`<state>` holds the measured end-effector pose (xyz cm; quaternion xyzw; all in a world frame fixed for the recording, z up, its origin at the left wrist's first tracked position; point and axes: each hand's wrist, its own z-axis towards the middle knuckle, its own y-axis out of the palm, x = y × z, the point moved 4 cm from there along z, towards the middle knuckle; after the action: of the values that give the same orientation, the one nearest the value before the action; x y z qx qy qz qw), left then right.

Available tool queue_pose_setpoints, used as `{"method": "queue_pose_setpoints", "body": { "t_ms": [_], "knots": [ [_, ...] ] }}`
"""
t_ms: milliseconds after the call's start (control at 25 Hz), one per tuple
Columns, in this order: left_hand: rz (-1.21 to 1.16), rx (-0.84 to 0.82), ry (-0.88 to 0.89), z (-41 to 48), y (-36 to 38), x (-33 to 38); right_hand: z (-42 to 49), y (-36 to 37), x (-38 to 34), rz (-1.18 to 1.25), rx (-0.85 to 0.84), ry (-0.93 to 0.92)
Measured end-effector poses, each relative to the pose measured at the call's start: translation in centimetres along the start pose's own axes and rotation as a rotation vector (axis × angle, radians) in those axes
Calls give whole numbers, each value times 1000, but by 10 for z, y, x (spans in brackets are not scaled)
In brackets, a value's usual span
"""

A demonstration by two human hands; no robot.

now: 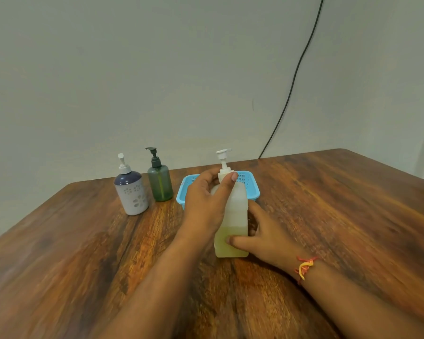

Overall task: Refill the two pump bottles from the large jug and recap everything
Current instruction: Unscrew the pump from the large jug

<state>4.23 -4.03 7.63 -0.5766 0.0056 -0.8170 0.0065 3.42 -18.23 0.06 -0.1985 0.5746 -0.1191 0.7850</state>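
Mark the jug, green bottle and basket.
jug (pixel 236 214), head view, bare upper body.
green bottle (pixel 160 184), head view, mid body.
basket (pixel 252 189), head view, right wall.

Two pump bottles (pixel 131 193) (pixel 160 184), one jug (pixel 238 209), one basket (pixel 181 196)

The jug (pixel 231 216) stands straight ahead with the blue basket (pixel 253 192) just behind it, so the way forward is blocked there. On the left the green pump bottle (pixel 160 185) and the white-and-purple pump bottle (pixel 132 195) stand side by side, with only a narrow gap between green bottle and basket. Right of my right hand (pixel 261 237) the counter (pixel 340 204) lies bare and wide, as does the strip nearest me
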Motion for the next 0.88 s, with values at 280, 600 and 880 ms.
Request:
{"method": "queue_pose_setpoints", "body": {
  "t_ms": [280,600,880],
  "knots": [
    [114,154,79,-6,1,7,-2,2,-3,-23,24,11],
    [138,321,118,-9,5,12,-6,4,-10,-96,26,5],
    [160,19,100,-4,6,6,-8,0,-11,-72,36,6]
  ]
}}
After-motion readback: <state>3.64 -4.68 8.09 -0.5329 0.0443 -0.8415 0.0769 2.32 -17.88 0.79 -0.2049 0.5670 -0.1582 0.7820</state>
